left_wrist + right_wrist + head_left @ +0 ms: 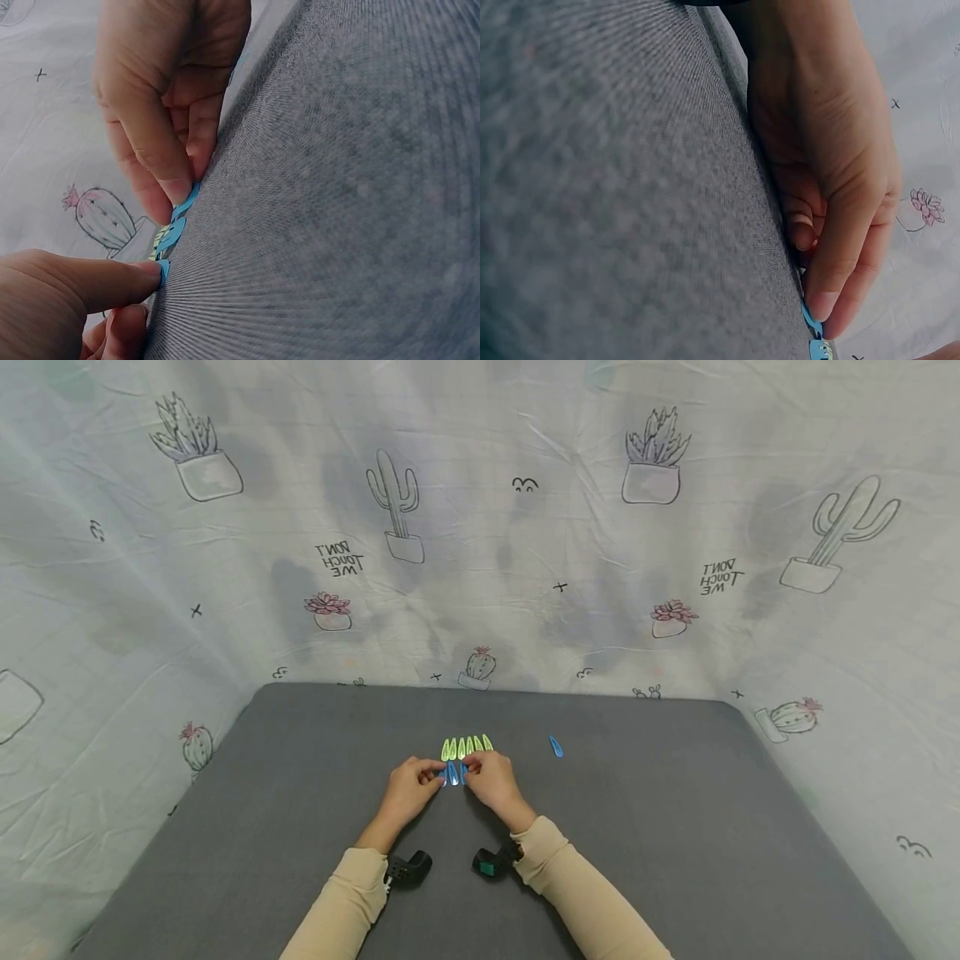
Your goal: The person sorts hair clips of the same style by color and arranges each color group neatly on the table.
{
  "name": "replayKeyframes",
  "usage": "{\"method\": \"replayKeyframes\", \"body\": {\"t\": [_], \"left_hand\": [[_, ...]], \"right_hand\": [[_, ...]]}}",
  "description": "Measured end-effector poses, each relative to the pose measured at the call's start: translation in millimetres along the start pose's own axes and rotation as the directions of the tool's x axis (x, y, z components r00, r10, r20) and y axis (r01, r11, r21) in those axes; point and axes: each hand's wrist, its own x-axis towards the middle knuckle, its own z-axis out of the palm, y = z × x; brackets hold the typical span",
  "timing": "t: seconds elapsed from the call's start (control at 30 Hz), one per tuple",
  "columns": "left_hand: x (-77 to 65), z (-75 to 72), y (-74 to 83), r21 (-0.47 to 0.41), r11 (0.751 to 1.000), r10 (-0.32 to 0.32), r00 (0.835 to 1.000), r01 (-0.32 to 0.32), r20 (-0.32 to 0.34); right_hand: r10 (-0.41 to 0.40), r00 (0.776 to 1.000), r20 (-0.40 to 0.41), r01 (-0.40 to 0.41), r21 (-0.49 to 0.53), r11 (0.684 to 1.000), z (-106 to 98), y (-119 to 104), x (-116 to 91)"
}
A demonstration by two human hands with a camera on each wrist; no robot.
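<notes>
Several yellow-green snap hair clips (461, 748) stand side by side in a row on the grey table. Just in front of them, on the near side, is a shorter row of blue snap hair clips, with a middle clip (453, 774) between my two hands. My left hand (411, 789) pinches the leftmost blue clip (164, 273) with thumb and fingertips. At the row's right end, my right hand (493, 779) holds another blue clip (810, 318) between thumb and forefinger. My hands partly cover both end clips.
A lone blue hair clip (556, 747) lies farther right on the grey tabletop (645, 827). White cloth printed with cacti (525, 535) hangs behind and along both sides of the table.
</notes>
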Motion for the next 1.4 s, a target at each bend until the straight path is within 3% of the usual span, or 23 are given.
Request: {"method": "replayKeyframes", "body": {"t": [0.27,0.57,0.8,1.03,1.27,1.4], "left_hand": [[0.1,0.9,-1.6,0.004,1.0,0.002,1.0,-0.002,-0.001],[-1.4,2.4,-3.1,0.012,1.0,-0.017,1.0,0.017,0.002],[-2.6,2.5,-3.7,0.012,1.0,0.028,1.0,-0.028,-0.013],[-4.9,0.5,-3.7,-0.025,0.992,0.122,0.991,-0.123,-0.046],[-1.0,1.7,-4.0,0.008,1.0,0.014,1.0,-0.014,-0.004],[-0.4,0.4,-2.4,0.021,1.0,0.004,1.0,-0.004,0.004]], "right_hand": [[0.013,1.0,-0.011,-0.012,0.082,0.997,-0.4,3.5,-2.4],[0.003,1.0,0.019,-0.006,0.162,0.987,-22.7,11.3,-4.7],[0.016,1.0,0.021,-0.02,0.203,0.979,-47.0,30.7,-3.5],[0.05,0.998,-0.023,-0.043,0.242,0.969,-68.1,54.8,-2.4],[0.096,0.994,-0.049,-0.078,0.285,0.955,-86.1,76.2,-4.5],[0.119,0.99,-0.078,-0.091,0.301,0.949,-94.9,85.8,-4.5]]}}
